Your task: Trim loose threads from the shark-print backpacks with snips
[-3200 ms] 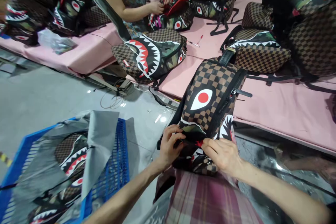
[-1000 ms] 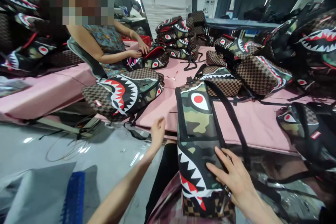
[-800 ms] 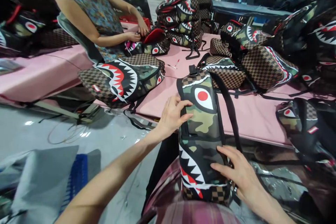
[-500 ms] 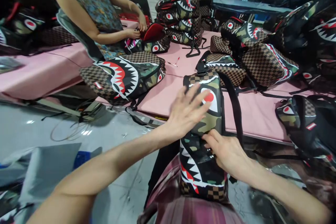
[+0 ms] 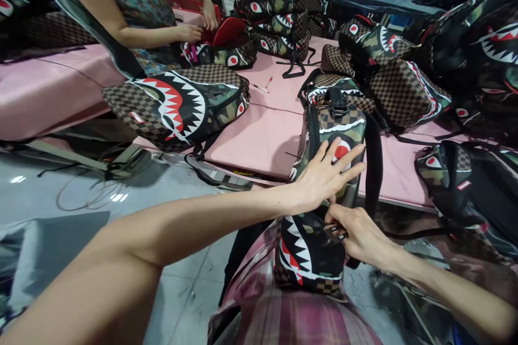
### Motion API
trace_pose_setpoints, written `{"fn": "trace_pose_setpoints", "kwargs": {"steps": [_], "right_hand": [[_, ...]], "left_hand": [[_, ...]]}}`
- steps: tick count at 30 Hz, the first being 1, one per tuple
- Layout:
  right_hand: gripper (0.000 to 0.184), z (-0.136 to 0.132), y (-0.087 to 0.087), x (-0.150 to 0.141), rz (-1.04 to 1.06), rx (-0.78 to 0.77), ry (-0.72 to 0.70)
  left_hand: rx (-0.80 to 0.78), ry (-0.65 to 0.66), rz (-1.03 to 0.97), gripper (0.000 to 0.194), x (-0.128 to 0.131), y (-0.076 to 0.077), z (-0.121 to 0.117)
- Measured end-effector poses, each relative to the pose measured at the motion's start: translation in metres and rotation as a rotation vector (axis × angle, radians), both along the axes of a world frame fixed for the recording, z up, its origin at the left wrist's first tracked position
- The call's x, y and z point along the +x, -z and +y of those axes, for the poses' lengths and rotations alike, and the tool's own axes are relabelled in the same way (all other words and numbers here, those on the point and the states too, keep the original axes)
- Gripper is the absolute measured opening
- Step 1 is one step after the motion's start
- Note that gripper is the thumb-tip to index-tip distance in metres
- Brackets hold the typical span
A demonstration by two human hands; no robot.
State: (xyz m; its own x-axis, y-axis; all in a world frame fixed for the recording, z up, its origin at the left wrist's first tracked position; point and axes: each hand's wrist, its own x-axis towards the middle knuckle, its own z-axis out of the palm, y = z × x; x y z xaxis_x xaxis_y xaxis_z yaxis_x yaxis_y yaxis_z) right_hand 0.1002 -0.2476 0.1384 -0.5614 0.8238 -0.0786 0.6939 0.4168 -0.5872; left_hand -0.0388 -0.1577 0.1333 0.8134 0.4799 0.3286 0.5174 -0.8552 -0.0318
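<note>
The fingers (image 5: 353,172) of the left hand (image 5: 318,182) are spread wide and flat against the upper side of the backpack (image 5: 307,250), over the printed eye, closed around nothing; they seem laid there to steady the panel. The right hand (image 5: 359,233) has its fingers bent in at the edge of the side pocket, just below the left palm; whether they pinch the fabric or only reach inside, I cannot tell.

The backpack lies side up, its bottom end on the plaid cloth (image 5: 279,318) over the person's lap and its top reaching over the near edge of the pink tabletop (image 5: 263,143). Propped this way, it probably needs little lifting, and the pocket faces both hands.

A black strap (image 5: 374,159) hangs on the right, out of the pocket's way. Another backpack (image 5: 188,105) rests on the tabletop to the left, apart from this one, which leaves elbow room.
</note>
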Motion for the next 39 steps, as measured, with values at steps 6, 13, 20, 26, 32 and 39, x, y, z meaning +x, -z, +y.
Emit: {"fn": "trace_pose_setpoints", "kwargs": {"steps": [6, 13, 20, 26, 32, 39], "right_hand": [[0.022, -0.003, 0.010, -0.004, 0.228, -0.050, -0.065], [0.040, -0.019, 0.005, 0.022, 0.076, 0.045, -0.104], [0.016, -0.036, 0.012, 0.031, -0.188, 0.243, -0.053], [0.020, -0.052, 0.049, 0.032, -0.191, 0.744, -0.119], [0.021, -0.050, 0.055, 0.029, -0.131, 0.776, -0.134], [0.017, -0.050, 0.051, 0.028, -0.072, 0.725, -0.089]], "left_hand": [[-0.002, -0.084, -0.039, 0.068, -0.004, 0.014, 0.000], [-0.179, 0.129, -0.164, 0.033, -0.051, 0.012, -0.033], [-0.200, 0.006, -0.213, 0.005, -0.060, 0.041, -0.089], [-0.007, 0.064, -0.505, 0.021, -0.057, 0.071, -0.103], [0.049, -0.031, -0.611, 0.017, -0.058, 0.082, -0.105], [0.032, -0.055, -0.607, 0.016, -0.062, 0.085, -0.101]]}}
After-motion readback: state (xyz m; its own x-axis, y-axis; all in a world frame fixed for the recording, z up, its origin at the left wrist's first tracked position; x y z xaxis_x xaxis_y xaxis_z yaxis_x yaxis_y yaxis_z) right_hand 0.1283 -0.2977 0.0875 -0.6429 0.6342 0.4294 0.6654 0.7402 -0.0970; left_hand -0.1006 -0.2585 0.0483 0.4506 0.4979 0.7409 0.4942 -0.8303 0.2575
